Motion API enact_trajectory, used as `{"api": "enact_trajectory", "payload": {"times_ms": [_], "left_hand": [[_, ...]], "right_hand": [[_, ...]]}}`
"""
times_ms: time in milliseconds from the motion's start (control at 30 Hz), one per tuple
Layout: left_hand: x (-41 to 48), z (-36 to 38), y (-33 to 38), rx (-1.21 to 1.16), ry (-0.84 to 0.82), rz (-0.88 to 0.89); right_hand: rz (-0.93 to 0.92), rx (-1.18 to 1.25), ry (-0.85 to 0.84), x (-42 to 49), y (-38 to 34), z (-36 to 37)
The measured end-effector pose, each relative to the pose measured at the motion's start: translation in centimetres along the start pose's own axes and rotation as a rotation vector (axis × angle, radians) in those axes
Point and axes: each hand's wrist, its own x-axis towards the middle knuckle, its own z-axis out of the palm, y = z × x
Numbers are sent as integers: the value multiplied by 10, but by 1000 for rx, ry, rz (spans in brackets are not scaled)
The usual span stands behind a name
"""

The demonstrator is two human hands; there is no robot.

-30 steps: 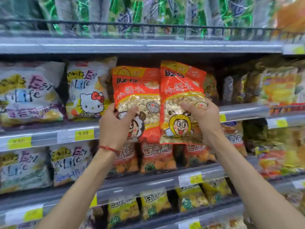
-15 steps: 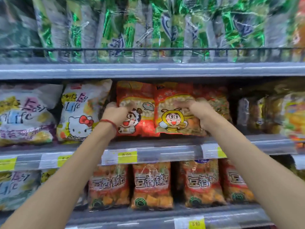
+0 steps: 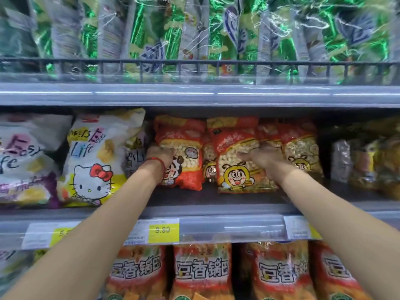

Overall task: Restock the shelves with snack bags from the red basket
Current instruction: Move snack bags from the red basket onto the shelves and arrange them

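Two orange-red snack bags stand on the middle shelf. The left bag carries a cartoon child in a cow hood, and my left hand grips its left side. The right bag shows a cartoon bee face, and my right hand presses on its upper right part. Both bags stand upright, set back from the shelf's front edge. More bags of the same kind stand behind and to the right. The red basket is out of view.
White Hello Kitty bags stand just left of my left hand. Green foil bags fill the top shelf behind a black wire rail. Orange bags line the shelf below. A yellow price tag reads 9.90.
Both hands carried the two bags from in front of the shelves up and into the middle shelf, where the bags now rest. The camera moved closer and tilted up.
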Motion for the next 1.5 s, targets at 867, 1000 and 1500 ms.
{"api": "enact_trajectory", "payload": {"times_ms": [867, 1000, 1500], "left_hand": [[-14, 11, -5, 440, -31, 58], [-18, 16, -3, 555, -38, 113], [-119, -9, 9, 218, 6, 378]], "right_hand": [[-45, -383, -111, 16, 9, 26], [-53, -431, -102, 7, 7, 25], [-284, -349, -48, -97, -1, 19]]}}
